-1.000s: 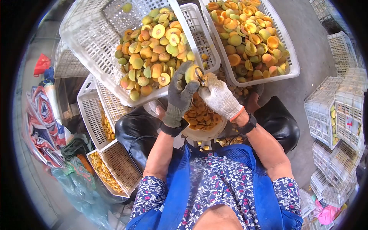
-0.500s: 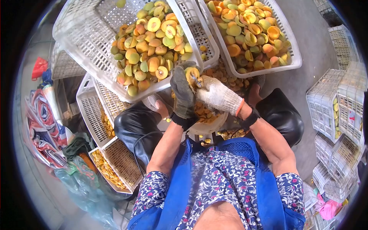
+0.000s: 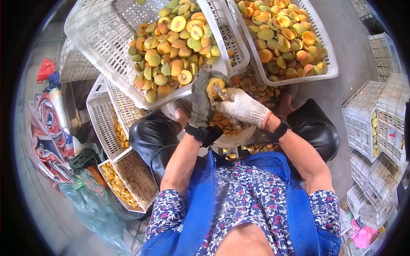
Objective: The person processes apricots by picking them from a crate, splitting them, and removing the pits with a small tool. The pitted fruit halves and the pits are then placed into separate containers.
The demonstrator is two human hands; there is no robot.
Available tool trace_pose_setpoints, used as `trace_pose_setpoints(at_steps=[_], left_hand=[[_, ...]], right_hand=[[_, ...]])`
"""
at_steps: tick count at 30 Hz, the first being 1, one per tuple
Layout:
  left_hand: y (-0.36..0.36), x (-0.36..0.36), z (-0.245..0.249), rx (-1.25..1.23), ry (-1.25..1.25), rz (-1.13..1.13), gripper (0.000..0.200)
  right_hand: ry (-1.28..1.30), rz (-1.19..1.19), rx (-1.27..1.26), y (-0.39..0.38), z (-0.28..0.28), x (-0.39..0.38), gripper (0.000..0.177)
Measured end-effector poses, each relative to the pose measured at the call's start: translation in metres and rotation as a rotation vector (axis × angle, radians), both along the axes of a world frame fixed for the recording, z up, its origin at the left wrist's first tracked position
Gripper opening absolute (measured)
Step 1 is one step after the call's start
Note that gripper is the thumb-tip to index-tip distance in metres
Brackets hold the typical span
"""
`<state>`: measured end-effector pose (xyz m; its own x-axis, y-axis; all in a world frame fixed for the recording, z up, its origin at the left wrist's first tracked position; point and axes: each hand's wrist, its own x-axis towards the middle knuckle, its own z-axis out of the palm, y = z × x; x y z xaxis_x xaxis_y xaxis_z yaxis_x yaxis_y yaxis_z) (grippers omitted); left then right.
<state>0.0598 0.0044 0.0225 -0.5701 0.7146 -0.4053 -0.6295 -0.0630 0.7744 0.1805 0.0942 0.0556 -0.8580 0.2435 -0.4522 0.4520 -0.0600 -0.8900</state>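
My left hand (image 3: 201, 100), in a dark grey-green glove, is closed around a yellow peach half (image 3: 215, 87) with its cut face turned up. In a pale knitted glove, my right hand (image 3: 243, 106) grips a small metal pitting tool (image 3: 221, 91), whose tip meets the cut face. My right fingers hide the tool's grip. Both hands are together above a pale bucket (image 3: 241, 138) with orange-yellow pieces in it. Just beyond them, a tilted white crate (image 3: 100, 53) holds peach halves, several with the stone showing.
At upper right, another white crate (image 3: 305, 78) holds hollowed peach halves. Smaller crates (image 3: 139, 173) with yellow pieces stand by my left leg. Crates are stacked (image 3: 363, 115) along the right side. Plastic bags (image 3: 87, 205) and striped sheeting (image 3: 49, 132) lie at left.
Both hands have dipped slightly toward my body, staying together on the peach half. The tool shows more clearly against the cut face. The whole view has shifted a little.
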Motion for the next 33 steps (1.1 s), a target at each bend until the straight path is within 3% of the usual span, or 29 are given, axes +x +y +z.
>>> trace_pose_setpoints(at_steps=[1, 2, 3, 4, 6, 7, 9, 11, 12, 14, 15, 16, 18, 19, 20, 21, 22, 24, 25, 27, 29, 31, 32, 33], left_hand=[[-0.001, -0.003, -0.001, 0.000, -0.001, 0.003, 0.044], [-0.003, -0.006, -0.002, -0.003, 0.207, -0.106, 0.043], [-0.005, -0.009, -0.002, -0.008, 0.413, -0.216, 0.041], [-0.006, -0.011, -0.001, -0.009, 0.410, -0.216, 0.041], [-0.006, -0.016, 0.003, 0.032, -0.020, -0.218, 0.038], [-0.006, -0.018, 0.005, 0.033, -0.022, -0.215, 0.038], [-0.006, -0.023, 0.009, 0.023, 0.431, -0.391, 0.036], [-0.012, -0.022, -0.003, 0.028, 0.398, -0.394, 0.037], [-0.015, -0.019, -0.006, 0.031, 0.358, -0.409, 0.037], [-0.020, -0.011, 0.012, -0.008, 0.264, -0.382, 0.037], [-0.023, -0.008, 0.015, 0.003, 0.103, -0.354, 0.036], [-0.024, -0.006, 0.017, 0.018, -0.058, -0.322, 0.036], [-0.030, -0.013, 0.015, -0.021, -0.087, -0.287, 0.035], [-0.036, -0.014, 0.019, -0.035, 0.004, -0.192, 0.035], [-0.042, -0.016, 0.023, -0.047, 0.095, -0.099, 0.034], [-0.046, -0.020, 0.023, -0.093, 0.234, -0.030, 0.034], [-0.050, -0.025, 0.024, -0.154, 0.372, 0.042, 0.034], [-0.052, -0.032, 0.030, -0.094, 0.208, 0.217, 0.034], [-0.051, -0.035, 0.034, -0.073, 0.153, 0.273, 0.035], [-0.028, -0.048, 0.043, -0.228, 0.764, 0.135, 0.036], [-0.003, -0.066, 0.051, -0.296, 1.058, 0.045, 0.043], [0.023, -0.102, 0.061, -0.429, 1.448, -0.348, 0.037], [0.016, -0.120, 0.044, -0.792, 1.772, -0.629, 0.040], [-0.002, -0.144, 0.013, -0.873, 1.928, -0.773, 0.045]], right_hand=[[-0.038, -0.010, -0.166, 0.000, -0.001, 0.000, 0.029], [-0.077, -0.021, -0.333, -0.001, -0.003, 0.001, 0.030], [-0.080, -0.020, -0.338, -0.003, -0.008, 0.002, 0.030], [-0.022, -0.002, -0.340, -0.005, -0.015, 0.003, 0.029], [0.034, 0.019, -0.339, -0.005, -0.018, 0.002, 0.028], [-0.003, 0.080, -0.210, -0.006, -0.017, 0.000, 0.026], [-0.035, 0.151, -0.080, -0.012, -0.022, -0.002, 0.025], [0.117, 0.174, 0.412, -0.024, -0.038, 0.001, 0.025], [0.121, 0.176, 0.414, -0.023, -0.027, 0.002, 0.025], [0.023, 0.100, -0.432, -0.023, -0.008, 0.004, 0.017], [-0.070, 0.030, -0.794, -0.027, -0.007, 0.006, 0.014], [-0.068, 0.036, -0.794, -0.027, -0.005, 0.008, 0.014], [-0.152, 0.091, -0.957, -0.020, 0.003, 0.007, 0.012], [-0.123, 0.201, -0.627, -0.013, 0.024, 0.002, 0.011], [0.170, 0.487, -0.140, -0.023, -0.024, 0.014, 0.011], [0.445, 0.595, 0.428, -0.033, -0.072, 0.025, 0.014], [0.378, 0.633, 0.651, -0.034, -0.059, 0.031, 0.017], [-0.144, 0.620, 0.749, -0.029, -0.038, 0.035, 0.018], [-0.090, 0.542, 0.687, -0.026, -0.044, 0.035, 0.020], [-0.010, 0.463, 0.648, -0.021, -0.031, 0.024, 0.020], [0.093, 0.374, 0.623, -0.017, -0.042, 0.020, 0.020], [0.045, 0.379, 0.648, -0.008, -0.041, 0.018, 0.023], [0.009, 0.399, 0.658, -0.004, -0.040, 0.017, 0.025], [0.017, 0.384, 0.672, -0.002, -0.040, 0.019, 0.024]])
